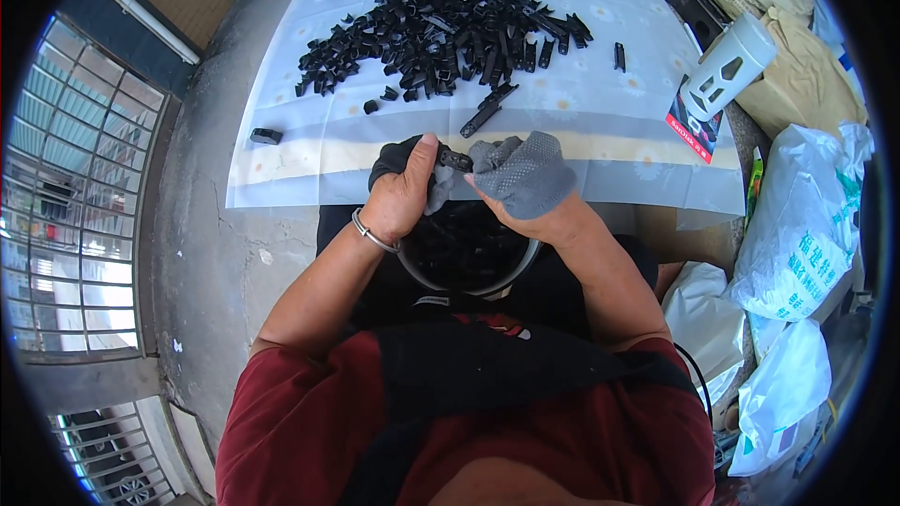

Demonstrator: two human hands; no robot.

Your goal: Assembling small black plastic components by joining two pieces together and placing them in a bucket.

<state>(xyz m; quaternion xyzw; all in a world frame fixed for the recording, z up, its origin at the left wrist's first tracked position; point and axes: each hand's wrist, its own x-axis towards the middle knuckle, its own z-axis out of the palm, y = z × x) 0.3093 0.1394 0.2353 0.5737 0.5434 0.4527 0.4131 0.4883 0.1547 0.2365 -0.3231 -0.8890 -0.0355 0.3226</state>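
Observation:
Between my two hands, over my lap, is a small black plastic part (457,161). My left hand (405,183), partly covered by a dark glove with the thumb bare, grips its left end. On the other end are the closed fingers of my right hand (525,176), in a grey dotted glove. Below them, a round metal bowl (439,287) on my lap holds dark pieces, hard to make out in shadow. Just beyond my hands, a longer black part (487,112) lies on the table. A big heap of black plastic pieces (441,33) spreads behind it.
The table (656,117) has a flowered cover. One black piece (266,136) lies near its left edge, another (620,57) to the right. A white cup-shaped holder (731,66) stands at the right edge by a red card (692,126). Plastic sacks (797,225) crowd the right side.

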